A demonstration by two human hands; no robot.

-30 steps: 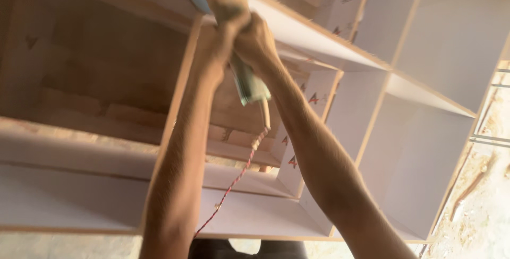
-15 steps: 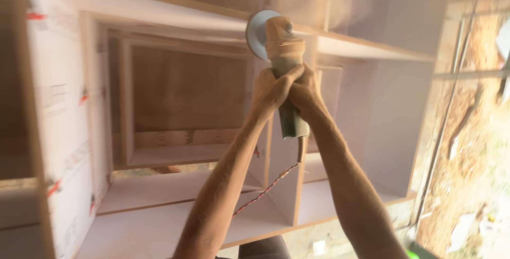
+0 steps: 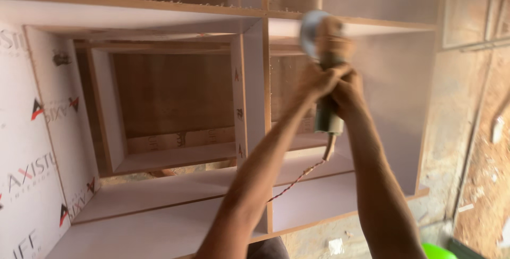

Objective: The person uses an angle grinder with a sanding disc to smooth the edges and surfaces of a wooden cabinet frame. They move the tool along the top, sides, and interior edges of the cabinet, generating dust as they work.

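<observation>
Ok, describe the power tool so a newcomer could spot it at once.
Start at the big pale cabinet with open compartments. Before its upper right section, the left hand and right hand grip the grinder: round blurred head, greenish body, twisted red cord hanging below.

a pale laminated cabinet frame [image 3: 249, 94] with a green object [image 3: 438, 251] nearby.
</observation>
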